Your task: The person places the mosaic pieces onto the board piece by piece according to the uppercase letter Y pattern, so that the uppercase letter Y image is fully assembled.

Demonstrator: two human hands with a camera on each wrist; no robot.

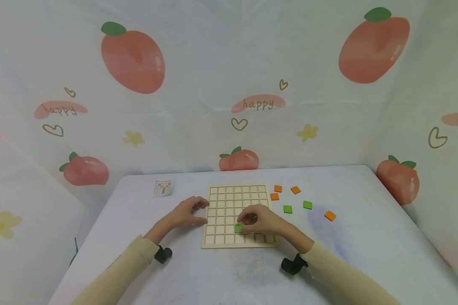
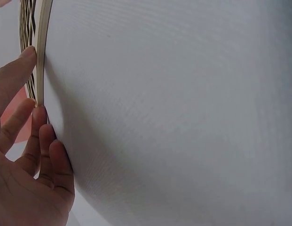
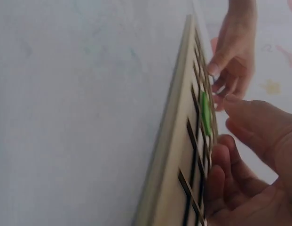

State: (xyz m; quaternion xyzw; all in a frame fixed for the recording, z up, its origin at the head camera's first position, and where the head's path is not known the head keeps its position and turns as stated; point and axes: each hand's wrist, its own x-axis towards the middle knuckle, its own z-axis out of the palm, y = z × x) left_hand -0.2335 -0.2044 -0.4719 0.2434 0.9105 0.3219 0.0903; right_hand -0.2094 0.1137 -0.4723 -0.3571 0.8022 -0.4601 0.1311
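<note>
A pale wooden grid board lies flat on the table. My left hand rests at its left edge, thumb and fingertips spread along the rim; the left wrist view shows the fingertips touching the board's side. Over the lower middle of the board is my right hand, thumb and forefinger close around a green square tile. In the right wrist view that green tile lies in a grid cell, with a small gap to the fingertips, and the other fingers are loosely bent over the board.
Right of the board lie loose orange tiles and two green tiles; one orange tile is farther right. A small paper card with a coloured grid pattern sits at the back left. A fruit-print cloth hangs behind the table.
</note>
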